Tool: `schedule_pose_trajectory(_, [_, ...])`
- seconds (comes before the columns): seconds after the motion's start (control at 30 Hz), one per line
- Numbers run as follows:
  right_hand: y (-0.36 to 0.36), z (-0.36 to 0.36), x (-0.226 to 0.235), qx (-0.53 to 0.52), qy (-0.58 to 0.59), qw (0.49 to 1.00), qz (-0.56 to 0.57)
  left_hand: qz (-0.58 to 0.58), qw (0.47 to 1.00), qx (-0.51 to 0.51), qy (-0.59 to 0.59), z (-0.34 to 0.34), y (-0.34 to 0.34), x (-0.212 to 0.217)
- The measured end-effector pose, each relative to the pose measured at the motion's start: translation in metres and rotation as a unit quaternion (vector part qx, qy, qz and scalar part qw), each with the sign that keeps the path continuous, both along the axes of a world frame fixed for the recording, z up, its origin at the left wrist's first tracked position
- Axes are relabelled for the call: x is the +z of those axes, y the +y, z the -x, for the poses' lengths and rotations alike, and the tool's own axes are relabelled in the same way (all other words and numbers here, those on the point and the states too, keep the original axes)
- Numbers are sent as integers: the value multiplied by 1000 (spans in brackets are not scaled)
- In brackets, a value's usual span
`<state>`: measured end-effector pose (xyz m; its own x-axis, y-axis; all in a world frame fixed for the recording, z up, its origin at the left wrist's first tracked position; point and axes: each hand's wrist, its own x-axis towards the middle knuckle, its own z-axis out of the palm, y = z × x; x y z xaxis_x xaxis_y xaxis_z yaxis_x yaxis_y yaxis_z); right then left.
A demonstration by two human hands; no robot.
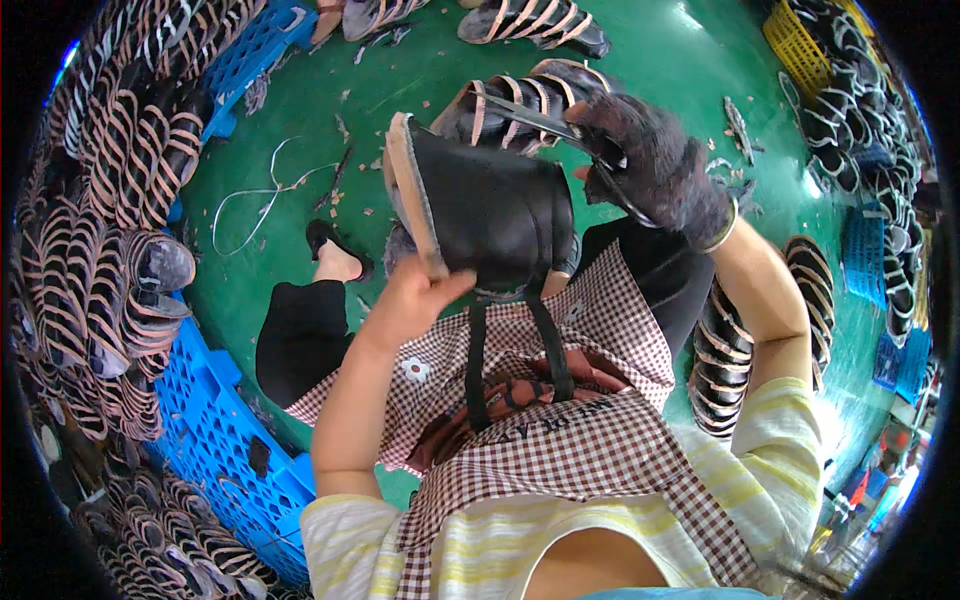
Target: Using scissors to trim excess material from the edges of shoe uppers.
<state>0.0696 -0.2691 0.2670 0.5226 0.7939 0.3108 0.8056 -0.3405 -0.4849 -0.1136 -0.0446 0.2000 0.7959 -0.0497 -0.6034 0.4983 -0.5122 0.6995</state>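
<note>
My bare left hand point(408, 305) grips the lower left edge of a black leather boot upper point(490, 210), its thumb over the rim. A tan band with a grey fuzzy edge runs down the upper's left side. My right hand point(650, 165), in a dark, worn glove, is closed around the handles of a pair of scissors point(530, 120). Their blades point left, above the upper's top edge and apart from it in the picture. Just beyond lies a row of nested black uppers with tan edges point(545, 90), partly hidden behind the scissors.
Stacks of nested uppers point(150, 150) fill the left side beside blue plastic pallets point(215, 400). Another row point(720, 350) lies on the green floor point(300, 120) to my right. A yellow crate point(797, 45) stands far right. White cord point(245, 220) and scraps litter the floor.
</note>
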Motion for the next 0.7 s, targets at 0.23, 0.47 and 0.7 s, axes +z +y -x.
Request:
schedule_pose_trajectory(0.23, [0, 2, 0, 114, -96, 989, -4, 82, 938, -121, -314, 46, -19, 18])
schedule_pose_trajectory(0.47, [-6, 1, -3, 177, -118, 977, -35, 65, 926, -172, -331, 42, -20, 35])
schedule_pose_trajectory(0.7, [-30, 9, -7, 23, 32, 998, -40, 21, 987, -78, -140, 12, -31, 52])
